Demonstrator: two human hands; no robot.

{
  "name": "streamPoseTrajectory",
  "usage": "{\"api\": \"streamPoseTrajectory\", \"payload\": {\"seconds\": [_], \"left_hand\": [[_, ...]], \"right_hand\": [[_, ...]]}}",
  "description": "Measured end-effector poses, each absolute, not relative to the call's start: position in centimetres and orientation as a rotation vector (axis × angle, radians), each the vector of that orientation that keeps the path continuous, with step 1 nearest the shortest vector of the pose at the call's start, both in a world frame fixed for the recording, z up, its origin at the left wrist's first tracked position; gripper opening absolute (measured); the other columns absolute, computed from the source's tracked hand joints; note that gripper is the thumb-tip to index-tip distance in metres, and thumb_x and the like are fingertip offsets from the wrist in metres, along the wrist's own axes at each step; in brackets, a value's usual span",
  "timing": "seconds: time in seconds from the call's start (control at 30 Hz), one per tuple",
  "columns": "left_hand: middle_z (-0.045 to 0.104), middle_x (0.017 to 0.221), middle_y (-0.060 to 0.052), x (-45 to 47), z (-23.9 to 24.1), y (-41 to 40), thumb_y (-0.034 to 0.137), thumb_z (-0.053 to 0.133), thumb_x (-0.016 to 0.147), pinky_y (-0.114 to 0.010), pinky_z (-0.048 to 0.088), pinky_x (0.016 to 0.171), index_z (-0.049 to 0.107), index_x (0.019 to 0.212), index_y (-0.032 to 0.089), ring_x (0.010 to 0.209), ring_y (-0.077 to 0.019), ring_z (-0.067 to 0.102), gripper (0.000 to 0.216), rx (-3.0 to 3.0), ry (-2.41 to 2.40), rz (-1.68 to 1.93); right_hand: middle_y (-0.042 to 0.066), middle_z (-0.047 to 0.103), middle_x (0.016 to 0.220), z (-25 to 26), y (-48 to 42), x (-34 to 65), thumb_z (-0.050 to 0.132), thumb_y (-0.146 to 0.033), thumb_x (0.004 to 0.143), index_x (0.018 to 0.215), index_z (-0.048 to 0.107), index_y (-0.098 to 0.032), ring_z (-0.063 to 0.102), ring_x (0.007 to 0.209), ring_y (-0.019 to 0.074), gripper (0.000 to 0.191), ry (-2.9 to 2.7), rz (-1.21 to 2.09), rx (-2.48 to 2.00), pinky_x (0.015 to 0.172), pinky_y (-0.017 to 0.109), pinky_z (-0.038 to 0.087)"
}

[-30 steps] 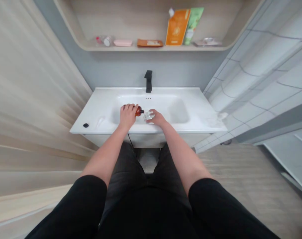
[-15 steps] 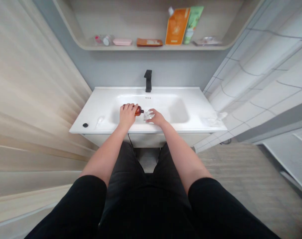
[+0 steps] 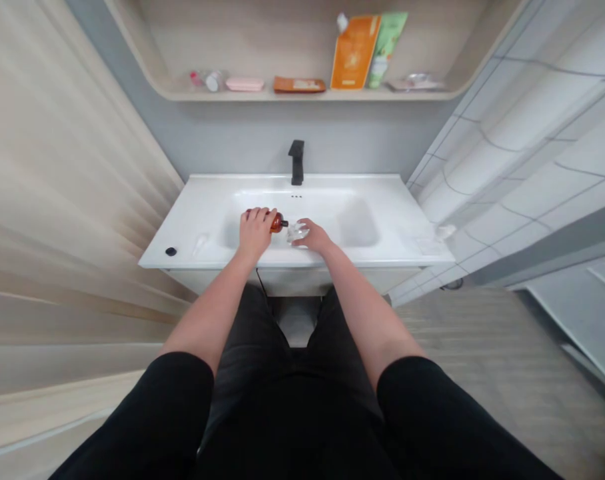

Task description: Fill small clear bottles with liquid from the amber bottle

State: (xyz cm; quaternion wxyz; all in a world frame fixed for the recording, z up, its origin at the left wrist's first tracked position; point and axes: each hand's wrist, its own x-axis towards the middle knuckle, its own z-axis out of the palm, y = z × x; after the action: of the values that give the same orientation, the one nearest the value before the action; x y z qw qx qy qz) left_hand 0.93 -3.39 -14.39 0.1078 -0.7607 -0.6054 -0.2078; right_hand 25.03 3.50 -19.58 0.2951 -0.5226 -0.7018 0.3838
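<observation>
My left hand (image 3: 255,231) is wrapped round a small amber bottle (image 3: 277,222) held tilted sideways over the basin of the white sink (image 3: 362,227), its dark neck pointing right. My right hand (image 3: 314,236) is closed on a small clear container (image 3: 297,231) just right of the bottle's neck, almost touching it. Both hands hover above the front half of the basin, below the black faucet (image 3: 296,161).
A small black cap (image 3: 171,251) lies on the sink's left ledge. A crumpled clear wrapper (image 3: 435,237) sits on the right ledge. The shelf (image 3: 302,97) above holds an orange pouch (image 3: 354,52), a green tube (image 3: 386,49), a pink case and small bottles. Tiled wall stands right.
</observation>
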Motion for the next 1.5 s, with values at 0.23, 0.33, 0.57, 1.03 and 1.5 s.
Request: {"api": "streamPoseTrajectory", "payload": {"seconds": [0.23,0.33,0.57,1.03,1.5], "left_hand": [[0.068,0.161,-0.019,1.0,-14.24,-3.48,0.019,0.05,0.106,-0.062,0.038,0.124,0.062,0.167,0.028,0.15,-0.0419,0.055,0.063,-2.235,-1.795,-0.596],[0.067,0.162,-0.02,0.95,-14.28,-3.45,0.02,0.049,0.107,-0.061,0.039,0.124,0.062,0.167,0.026,0.15,-0.0417,0.055,0.061,-2.242,-1.79,-0.593],[0.068,0.161,-0.02,0.78,-14.71,-3.16,0.021,0.048,0.109,-0.062,0.04,0.123,0.063,0.165,0.025,0.149,-0.0414,0.056,0.058,-2.223,-1.751,-0.609],[0.069,0.159,-0.02,0.68,-14.92,-3.05,0.021,0.048,0.109,-0.062,0.04,0.123,0.064,0.164,0.025,0.149,-0.0414,0.056,0.057,-2.214,-1.723,-0.616],[0.067,0.161,-0.02,0.64,-14.94,-2.98,0.02,0.049,0.108,-0.063,0.039,0.123,0.062,0.167,0.026,0.152,-0.0423,0.054,0.06,-2.235,-1.722,-0.637]], "right_hand": [[0.003,0.082,0.126,-19.38,3.47,25.0,0.106,-0.026,0.062,0.137,0.071,-0.03,0.08,0.116,0.0286,0.083,-1.879,1.009,-1.408,0.116,0.05,0.061],[0.003,0.082,0.123,-19.11,3.32,24.93,0.106,-0.025,0.061,0.135,0.072,-0.029,0.08,0.115,0.029,0.081,-1.868,1.01,-1.405,0.115,0.049,0.062],[0.002,0.082,0.125,-19.08,3.23,24.89,0.105,-0.024,0.061,0.133,0.072,-0.03,0.08,0.119,0.0286,0.079,-1.872,1.003,-1.412,0.116,0.047,0.06],[0.003,0.082,0.128,-19.25,3.32,24.97,0.105,-0.025,0.062,0.133,0.072,-0.028,0.079,0.121,0.0293,0.079,-1.888,0.999,-1.383,0.117,0.046,0.059],[0.003,0.083,0.124,-19.73,3.69,24.99,0.105,-0.027,0.06,0.133,0.072,-0.028,0.078,0.118,0.0307,0.08,-1.894,0.977,-1.382,0.115,0.047,0.059]]}}
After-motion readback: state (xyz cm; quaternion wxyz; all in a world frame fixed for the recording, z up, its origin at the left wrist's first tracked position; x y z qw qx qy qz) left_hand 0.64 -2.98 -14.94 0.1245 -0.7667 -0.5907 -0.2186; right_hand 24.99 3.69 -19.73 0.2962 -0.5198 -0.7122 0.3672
